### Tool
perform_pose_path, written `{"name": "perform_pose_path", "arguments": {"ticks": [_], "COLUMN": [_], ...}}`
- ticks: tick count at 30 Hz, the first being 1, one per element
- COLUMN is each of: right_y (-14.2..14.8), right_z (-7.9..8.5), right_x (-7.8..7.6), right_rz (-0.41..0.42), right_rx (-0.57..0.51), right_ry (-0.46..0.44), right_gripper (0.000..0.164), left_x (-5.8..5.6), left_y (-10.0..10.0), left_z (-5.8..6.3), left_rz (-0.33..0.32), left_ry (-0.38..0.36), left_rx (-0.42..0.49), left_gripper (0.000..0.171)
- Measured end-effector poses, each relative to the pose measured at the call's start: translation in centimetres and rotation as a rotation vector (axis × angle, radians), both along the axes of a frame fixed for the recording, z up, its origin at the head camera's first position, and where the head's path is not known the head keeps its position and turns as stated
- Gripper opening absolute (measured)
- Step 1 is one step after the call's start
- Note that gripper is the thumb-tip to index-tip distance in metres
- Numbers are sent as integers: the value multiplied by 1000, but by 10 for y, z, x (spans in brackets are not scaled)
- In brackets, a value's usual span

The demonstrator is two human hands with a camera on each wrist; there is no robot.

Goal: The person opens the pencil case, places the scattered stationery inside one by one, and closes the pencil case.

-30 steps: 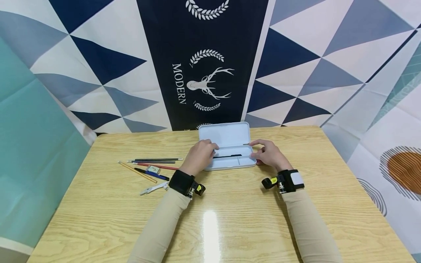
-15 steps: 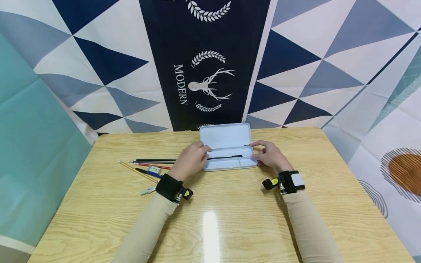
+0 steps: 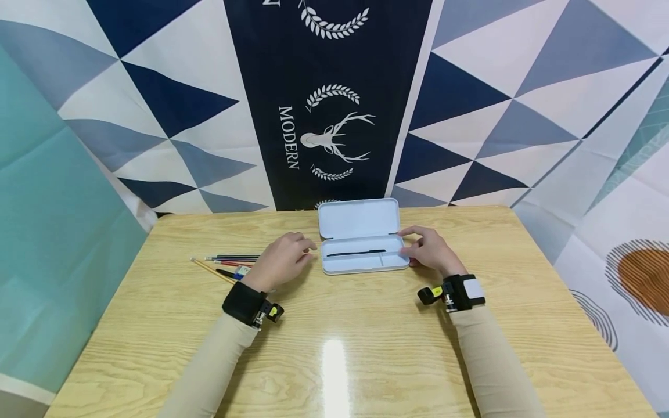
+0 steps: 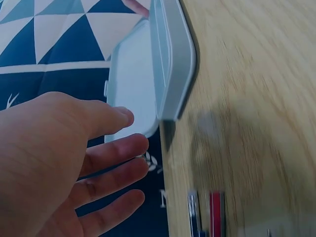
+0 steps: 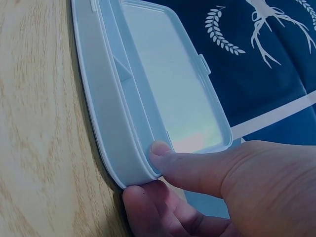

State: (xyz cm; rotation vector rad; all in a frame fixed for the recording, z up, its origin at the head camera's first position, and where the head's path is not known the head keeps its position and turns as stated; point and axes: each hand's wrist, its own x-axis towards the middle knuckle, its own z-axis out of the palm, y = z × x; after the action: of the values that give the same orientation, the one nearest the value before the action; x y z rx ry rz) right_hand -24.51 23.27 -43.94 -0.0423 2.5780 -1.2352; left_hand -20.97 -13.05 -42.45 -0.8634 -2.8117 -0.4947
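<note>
Pinching the open pencil case (image 3: 359, 219) at its right end, right hand (image 3: 432, 251) with thumb over the rim, black pen (image 3: 356, 252) inside the case, left hand (image 3: 279, 261) free, fingers loosely spread just off the case's left end, pencils (image 3: 237, 256) farther left.

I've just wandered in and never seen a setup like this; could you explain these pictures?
There's no machine handling things, just a person's two bare hands at a wooden table. The wide picture comes from a camera worn on the head; the other two come from small cameras worn on the wrists. The right hand pinches one end of an open, pale blue pencil case, thumb inside and fingers outside. The left hand holds nothing and stays clear of the case. A thin black writing tool lies in the case. On the person's left lie several pencils, a pen and an eraser.
</note>
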Motion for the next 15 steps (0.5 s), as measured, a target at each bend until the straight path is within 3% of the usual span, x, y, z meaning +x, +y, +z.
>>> {"name": "perform_pose_path", "arguments": {"ticks": [5, 15], "right_y": [1, 2], "right_z": [-2, -4], "right_x": [0, -2], "right_rz": [4, 2], "right_rx": [-2, -23], "right_ry": [11, 16], "right_gripper": [43, 43], "left_x": [3, 7], "left_y": [-17, -65], "left_z": [0, 3], "left_rz": [22, 135], "left_ry": [-32, -77], "left_rx": [-6, 10], "left_gripper": [20, 21]}}
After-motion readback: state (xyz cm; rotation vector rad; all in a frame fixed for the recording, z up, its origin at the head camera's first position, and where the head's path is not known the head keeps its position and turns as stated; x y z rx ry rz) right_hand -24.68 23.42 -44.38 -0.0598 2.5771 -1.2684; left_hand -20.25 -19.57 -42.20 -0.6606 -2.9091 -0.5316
